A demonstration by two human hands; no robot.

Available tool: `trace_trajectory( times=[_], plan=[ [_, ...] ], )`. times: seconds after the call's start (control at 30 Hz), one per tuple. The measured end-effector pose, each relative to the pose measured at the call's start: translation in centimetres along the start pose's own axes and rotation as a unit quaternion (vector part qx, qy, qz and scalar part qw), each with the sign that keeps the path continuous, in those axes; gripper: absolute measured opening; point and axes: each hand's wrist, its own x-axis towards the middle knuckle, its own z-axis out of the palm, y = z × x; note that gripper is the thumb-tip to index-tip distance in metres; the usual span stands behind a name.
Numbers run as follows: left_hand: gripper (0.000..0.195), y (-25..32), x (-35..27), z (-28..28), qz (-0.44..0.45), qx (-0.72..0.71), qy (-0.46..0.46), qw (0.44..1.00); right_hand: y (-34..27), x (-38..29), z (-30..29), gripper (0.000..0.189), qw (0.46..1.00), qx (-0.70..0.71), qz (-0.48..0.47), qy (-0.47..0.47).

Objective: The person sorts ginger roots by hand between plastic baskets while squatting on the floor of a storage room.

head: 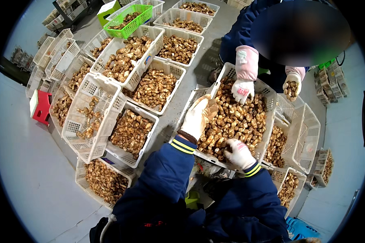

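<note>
A large white plastic crate (269, 121) full of brown-and-cream mushrooms (231, 121) stands before me. My left hand (197, 117), in a white glove with a soiled palm, is raised over the crate's left side. Its fingers are extended and pressed together; whether something small lies in the palm I cannot tell. My right hand (238, 152), also gloved, reaches in at the near edge with its fingers curled down at the mushrooms; the fingertips are partly hidden.
Across the crate a co-worker's gloved hand (243, 91) touches the mushrooms; their other hand (292, 87) holds several. Mushroom-filled crates (156, 117) stand at left, one crate (94, 152) tilted on others. More crates (304, 136) are stacked at right. A red stool (41, 106) stands far left.
</note>
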Motion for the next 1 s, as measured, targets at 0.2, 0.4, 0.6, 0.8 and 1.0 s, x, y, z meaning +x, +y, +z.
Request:
trace_trajectory(
  times=[0.2,0.4,0.6,0.8,1.0],
  plan=[
    [0.043,0.0,0.0,-0.1,-0.008,0.024,-0.012,1.000,-3.2,1.2,2.9,0.041,0.970,-0.231,0.014,-0.069],
    [0.042,0.6,-0.4,0.3,-0.009,0.019,0.000,1.000,0.5,1.0,0.1,0.051,0.966,0.205,0.111,-0.116],
    [0.039,0.4,0.1,-0.1,-0.004,-0.003,-0.006,1.000,5.6,-1.9,-4.3,0.034,0.729,0.674,0.098,0.072],
    [0.047,0.4,-0.2,0.1,-0.004,0.057,-0.020,0.998,5.3,3.6,-1.5,0.031,0.980,0.097,0.111,0.134],
    [0.047,-0.2,0.2,-0.3,-0.008,0.064,-0.010,0.998,3.4,6.3,0.7,0.040,0.977,-0.203,0.060,-0.006]
  ],
)
